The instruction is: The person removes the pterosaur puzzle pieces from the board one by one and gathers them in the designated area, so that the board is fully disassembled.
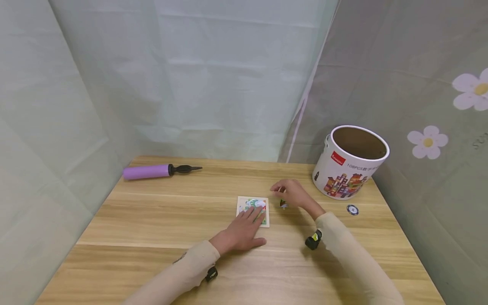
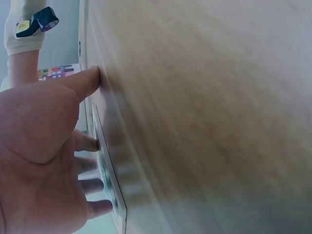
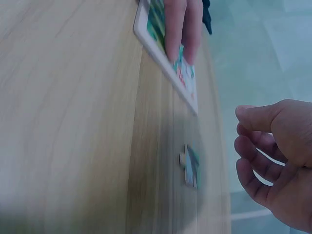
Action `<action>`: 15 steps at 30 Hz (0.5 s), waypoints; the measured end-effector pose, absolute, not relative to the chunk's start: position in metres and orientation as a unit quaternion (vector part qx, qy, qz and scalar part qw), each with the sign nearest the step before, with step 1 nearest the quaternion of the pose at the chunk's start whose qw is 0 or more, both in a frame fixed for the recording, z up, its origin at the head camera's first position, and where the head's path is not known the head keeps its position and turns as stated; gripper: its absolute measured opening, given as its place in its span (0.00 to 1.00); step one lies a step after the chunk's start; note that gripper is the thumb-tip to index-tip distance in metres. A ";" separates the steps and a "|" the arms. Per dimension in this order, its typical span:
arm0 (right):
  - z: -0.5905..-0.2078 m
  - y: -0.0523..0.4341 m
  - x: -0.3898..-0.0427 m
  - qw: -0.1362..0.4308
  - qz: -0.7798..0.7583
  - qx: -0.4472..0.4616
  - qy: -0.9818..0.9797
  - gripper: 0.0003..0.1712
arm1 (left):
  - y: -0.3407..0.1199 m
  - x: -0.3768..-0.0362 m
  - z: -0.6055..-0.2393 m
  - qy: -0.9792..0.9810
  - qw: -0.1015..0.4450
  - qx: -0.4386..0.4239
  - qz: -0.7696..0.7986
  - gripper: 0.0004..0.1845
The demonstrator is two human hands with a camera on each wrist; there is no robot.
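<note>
A light wooden table point(image 1: 152, 220) is seen boxed in by pale plastic sheeting, with a grey flower-print curtain point(image 1: 431, 140) on the right. A purple hand pump point(image 1: 152, 171) lies at the far left. At the far right an open printed cardboard tub point(image 1: 348, 163) stands upright; its inside is seen as bare brown wall, the bottom hidden. A small round token point(image 1: 352, 209) lies just near of it.

A small puzzle board point(image 1: 248, 202) lies flat mid-table. The left hand point(image 1: 240, 233) is laid on it, fingers straight and pressing, nothing gripped. The right hand point(image 1: 291, 194) hovers just right of the board, fingers loosely curled, nothing held. A loose puzzle piece point(image 1: 284, 204) lies on the table under it, untouched.

The gap between right hand point(image 3: 278, 165) and piece point(image 3: 190, 166) is shown only by the right wrist view. The left thumb point(image 2: 83, 82) planted on the table is shown only by the left wrist view.
</note>
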State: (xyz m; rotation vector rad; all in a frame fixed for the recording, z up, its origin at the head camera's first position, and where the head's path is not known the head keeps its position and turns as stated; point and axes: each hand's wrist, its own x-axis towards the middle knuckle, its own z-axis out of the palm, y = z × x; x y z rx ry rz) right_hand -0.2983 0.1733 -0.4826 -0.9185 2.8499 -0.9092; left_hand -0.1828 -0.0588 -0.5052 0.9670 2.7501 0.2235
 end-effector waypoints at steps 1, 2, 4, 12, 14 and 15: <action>-0.482 0.170 -0.298 0.007 -0.291 -0.298 0.909 0.08 | -0.058 -0.183 -0.505 0.935 0.109 0.330 0.070 0.44; -0.481 0.167 -0.298 0.010 -0.290 -0.301 0.908 0.08 | -0.058 -0.183 -0.505 0.935 0.108 0.331 0.065 0.44; -0.481 0.162 -0.298 0.017 -0.290 -0.301 0.908 0.09 | -0.057 -0.182 -0.505 0.936 0.105 0.331 0.058 0.45; -0.484 0.138 -0.300 0.047 -0.294 -0.314 0.902 0.09 | -0.053 -0.178 -0.509 0.938 0.098 0.326 0.063 0.44; -0.486 0.132 -0.302 0.053 -0.292 -0.317 0.901 0.10 | -0.053 -0.178 -0.509 0.938 0.096 0.327 0.062 0.43; -0.487 0.129 -0.303 0.055 -0.292 -0.320 0.900 0.10 | -0.053 -0.178 -0.509 0.938 0.095 0.328 0.063 0.43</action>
